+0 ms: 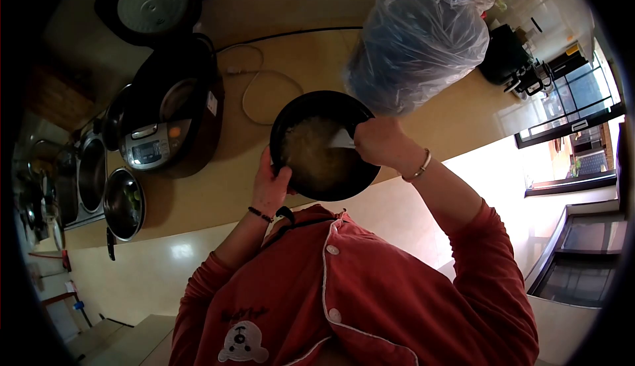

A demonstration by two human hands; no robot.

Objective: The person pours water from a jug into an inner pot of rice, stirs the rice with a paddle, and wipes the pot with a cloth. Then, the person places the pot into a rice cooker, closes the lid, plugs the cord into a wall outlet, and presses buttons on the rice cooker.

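Dark bowl (pixel 360 179): near the counter's (pixel 251 148) front edge, holding cloudy liquid with pale bits.
Left hand (pixel 270 186): gripping the bowl's rim, thumb on top.
Right hand (pixel 385 142): closed around a pale utensil (pixel 342 140) dipping into the bowl.
Rice cooker (pixel 159 148): lid up.
Metal pan (pixel 124 206): something green inside.
Clear plastic bag (pixel 420 45): bluish contents, just beyond the bowl.

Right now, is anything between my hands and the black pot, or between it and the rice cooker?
Your left hand grips the black pot and your right hand holds a pale utensil in it, nothing visible between. Toward the rice cooker, a pale cable lies on the counter.
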